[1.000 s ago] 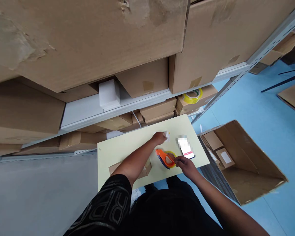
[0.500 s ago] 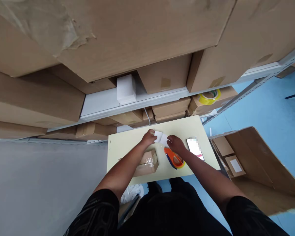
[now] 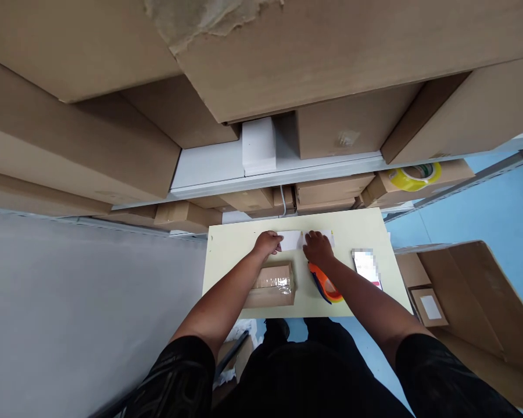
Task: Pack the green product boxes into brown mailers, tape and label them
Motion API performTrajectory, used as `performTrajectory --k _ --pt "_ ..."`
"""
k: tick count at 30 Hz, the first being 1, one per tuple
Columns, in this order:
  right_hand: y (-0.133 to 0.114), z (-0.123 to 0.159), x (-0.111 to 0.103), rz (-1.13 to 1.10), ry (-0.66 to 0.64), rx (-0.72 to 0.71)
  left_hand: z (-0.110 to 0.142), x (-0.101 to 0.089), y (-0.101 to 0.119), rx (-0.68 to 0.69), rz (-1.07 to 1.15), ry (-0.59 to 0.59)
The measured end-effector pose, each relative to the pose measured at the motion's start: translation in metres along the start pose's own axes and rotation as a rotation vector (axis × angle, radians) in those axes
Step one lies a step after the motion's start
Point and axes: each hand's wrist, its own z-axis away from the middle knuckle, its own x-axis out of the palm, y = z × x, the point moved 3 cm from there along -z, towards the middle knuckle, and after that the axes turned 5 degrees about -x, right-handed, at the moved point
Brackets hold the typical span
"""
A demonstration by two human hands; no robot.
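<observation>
A white paper strip (image 3: 290,240) with small yellow marks lies across the back part of a pale yellow table (image 3: 230,244). My left hand (image 3: 268,244) pinches its left end between thumb and fingers. Farther right, my right hand (image 3: 318,248) is closed with curled fingers over the strip, hiding part of it; more white paper shows beyond the knuckles. Below my right wrist sits an orange and blue tape dispenser (image 3: 325,283), partly covered by the forearm. A taped cardboard box (image 3: 272,284) rests beside my left forearm.
A phone (image 3: 366,267) lies at the table's right side. To the right stands a large open carton (image 3: 470,296) with small boxes inside. Shelving with many cartons rises behind the table; a white box (image 3: 259,145) and a yellow tape roll (image 3: 415,176) are there.
My right hand has left the tape dispenser and moved up to the paper strip. My left hand has shifted to the strip's left end. The strip is now spread out flat, and the view has turned left.
</observation>
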Motion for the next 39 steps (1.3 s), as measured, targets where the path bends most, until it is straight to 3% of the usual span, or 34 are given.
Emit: performTrajectory --k 7,24,34,39 --pt "0.016 -0.008 -0.005 0.037 -0.011 0.033 -0.001 0.013 0.006 0.005 -0.022 -0.056" --pt "0.018 -0.01 0.006 0.098 0.012 0.094 -0.013 0.026 0.018 0.056 -0.112 -0.043" --pt "0.016 -0.014 0.01 0.084 0.001 0.119 -0.015 0.016 0.009 -0.098 -0.179 -0.084" --pt "0.014 -0.012 0.01 0.091 -0.003 0.123 -0.007 -0.005 0.005 -0.165 -0.225 -0.08"
